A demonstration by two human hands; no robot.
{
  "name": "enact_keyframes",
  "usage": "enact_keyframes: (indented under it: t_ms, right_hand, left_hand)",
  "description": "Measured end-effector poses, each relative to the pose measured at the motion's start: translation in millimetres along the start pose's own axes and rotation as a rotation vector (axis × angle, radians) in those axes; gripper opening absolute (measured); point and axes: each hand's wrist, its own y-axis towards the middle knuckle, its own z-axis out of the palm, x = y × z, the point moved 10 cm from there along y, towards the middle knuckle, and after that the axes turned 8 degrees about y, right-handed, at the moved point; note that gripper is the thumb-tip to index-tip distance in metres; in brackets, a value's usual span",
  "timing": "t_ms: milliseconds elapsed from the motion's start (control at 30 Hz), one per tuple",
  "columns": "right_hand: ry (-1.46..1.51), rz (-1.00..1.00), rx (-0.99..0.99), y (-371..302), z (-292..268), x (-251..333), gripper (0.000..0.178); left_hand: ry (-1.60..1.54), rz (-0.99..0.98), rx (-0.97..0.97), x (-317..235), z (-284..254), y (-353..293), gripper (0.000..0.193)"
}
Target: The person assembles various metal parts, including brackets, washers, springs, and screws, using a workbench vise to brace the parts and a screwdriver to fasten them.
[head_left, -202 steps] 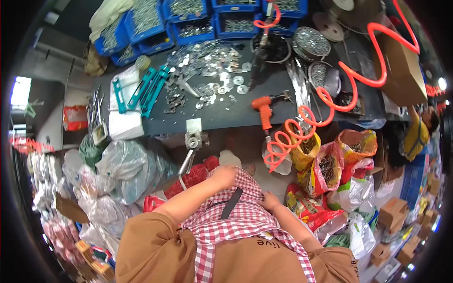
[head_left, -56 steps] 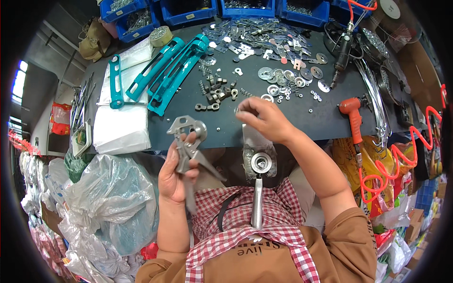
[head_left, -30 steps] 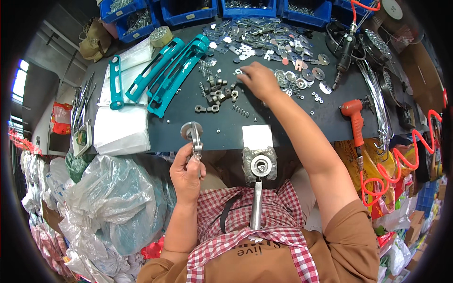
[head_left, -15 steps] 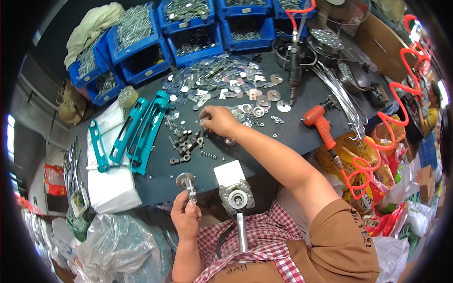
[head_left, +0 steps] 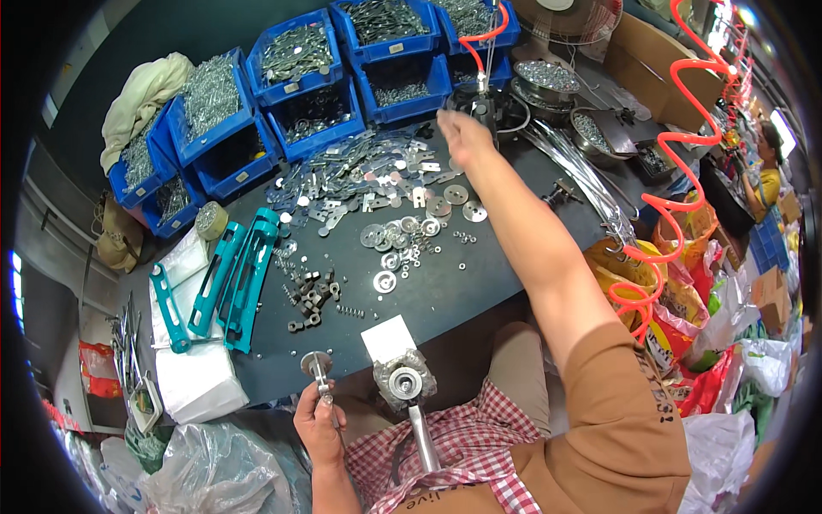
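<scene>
My left hand (head_left: 320,425) is closed around a small metal fitting with a round disc (head_left: 317,364) at its top, held upright near the table's front edge. At the far side, my right hand (head_left: 465,137) has its fingers stretched out, slightly blurred, beside a black hanging air screwdriver (head_left: 485,110). My hand and forearm hide the tool's lower part. Before my body stands a metal fixture (head_left: 405,383) with a round socket and a steel bar (head_left: 424,437) below it. A white square pad (head_left: 388,337) adjoins the fixture.
Blue bins (head_left: 295,56) of metal parts line the back. Flat metal plates (head_left: 368,176), washers, dark nuts (head_left: 312,298) and springs lie across the table. Teal brackets (head_left: 244,278) sit left. Steel rods (head_left: 591,184) and a coiled orange hose (head_left: 668,137) are right; another person (head_left: 762,171) is beyond.
My right hand has left the small parts mid-table and moved far and right to the hanging screwdriver. My left hand still holds the fitting. The view has shifted; my arm now covers most of the orange tool.
</scene>
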Motion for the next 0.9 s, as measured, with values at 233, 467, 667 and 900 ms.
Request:
enact_keyframes:
  t_ms: [233, 467, 667, 900]
  right_hand:
    - [-0.153, 0.426, 0.287, -104, 73, -123, 0.026]
    - [-1.327, -0.362, 0.951, -178, 128, -146, 0.012]
    - [-1.495, -0.699, 0.909, -186, 158, -173, 0.019]
    - [-1.817, -0.757, 1.011, -182, 170, -209, 0.017]
  left_hand:
    - [0.016, -0.084, -0.034, 7, -24, -1, 0.025]
    - [-0.295, -0.263, 0.030, 14, -10, 15, 0.026]
    - [-0.438, -0.302, 0.056, 11, -8, 16, 0.026]
    - [-0.362, -0.286, 0.072, 3, 6, 20, 0.027]
